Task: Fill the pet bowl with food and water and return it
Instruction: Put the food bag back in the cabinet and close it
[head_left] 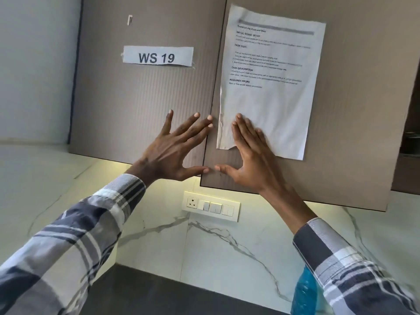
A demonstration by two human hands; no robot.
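Both hands are reaching up to the wall cabinet with straight, spread fingers, gripping nothing. The left hand is lying against the left cabinet door, below the "WS 19" label at its 11 o'clock. The right hand is pressing flat on the right cabinet door, its fingertips overlapping the printed task sheet. The thumbs are nearly meeting at the door seam. The pet bowl is out of sight. A switch panel is sitting at 6 o'clock on the marble backsplash; something blue is peeking in above the dark surface.
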